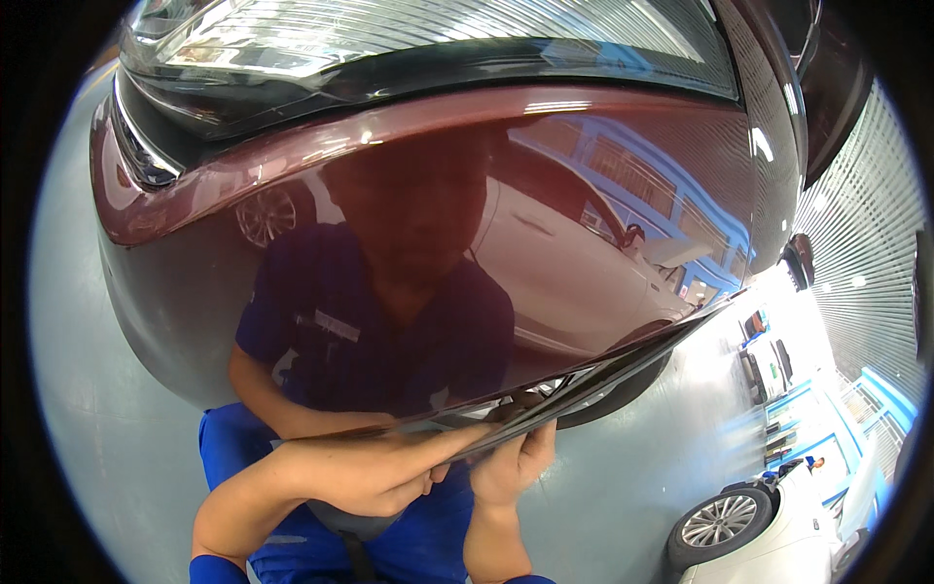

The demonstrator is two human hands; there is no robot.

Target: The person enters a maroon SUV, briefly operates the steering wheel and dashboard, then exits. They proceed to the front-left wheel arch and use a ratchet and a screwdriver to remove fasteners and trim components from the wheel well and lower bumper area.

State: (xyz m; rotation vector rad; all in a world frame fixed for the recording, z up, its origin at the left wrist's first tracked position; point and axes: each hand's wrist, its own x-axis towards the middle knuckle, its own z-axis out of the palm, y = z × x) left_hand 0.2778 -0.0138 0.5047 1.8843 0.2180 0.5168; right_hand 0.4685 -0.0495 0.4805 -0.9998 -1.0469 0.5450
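A glossy dark red car body panel [603, 175] fills the view and mirrors a crouching person in a blue shirt. Along its lower edge runs a thin dark trim strip [632, 355], rising to the right. My left hand [379, 475] reaches in from the lower left. Its fingers lie flat along the panel's bottom edge and the thumb is tucked underneath, pinching the near end of the strip. My right hand [514, 459] comes up from below just to the right of it, with its fingers hooked over the same strip. The fingertips of both hands are partly hidden behind the edge.
Grey workshop floor [88, 419] lies on both sides of the panel. A white car with a silver wheel [720, 521] stands at the lower right, and more cars are parked farther back. A distant person in blue [813, 463] is by them. My blue trousers [428, 540] are below the hands.
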